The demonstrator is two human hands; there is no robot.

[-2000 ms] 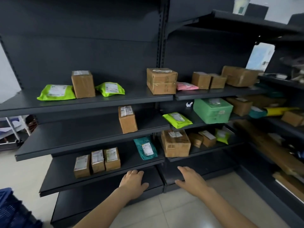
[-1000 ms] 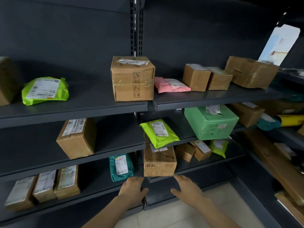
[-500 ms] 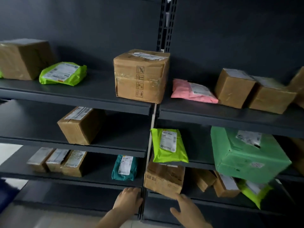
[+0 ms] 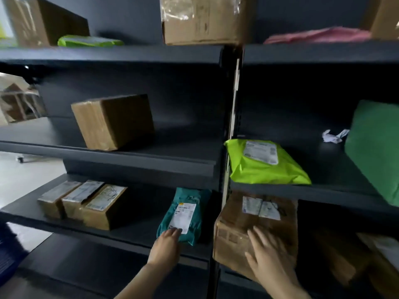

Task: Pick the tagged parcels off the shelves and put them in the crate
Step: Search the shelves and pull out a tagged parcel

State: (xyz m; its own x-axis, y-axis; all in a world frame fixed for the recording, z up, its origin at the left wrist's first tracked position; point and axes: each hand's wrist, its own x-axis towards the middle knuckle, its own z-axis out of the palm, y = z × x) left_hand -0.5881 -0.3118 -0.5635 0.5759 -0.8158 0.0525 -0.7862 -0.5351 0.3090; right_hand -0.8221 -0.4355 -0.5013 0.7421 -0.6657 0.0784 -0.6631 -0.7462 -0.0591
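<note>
Shelves (image 4: 172, 152) nearer now: left hand (image 4: 167, 244) flat on teal parcel (image 4: 183, 216), right hand (image 4: 267, 253) spread on box (image 4: 233, 225).

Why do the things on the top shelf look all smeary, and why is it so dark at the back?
Head view: motion blur smears the top box and pink bag; head view: light from the left brightens one side of the middle box and leaves the shelf backs in shadow; head view: the teal bag has a label too soft to read.

1 head-worn camera faces the dark shelves (image 4: 151, 162) closely, angled slightly downward.
</note>
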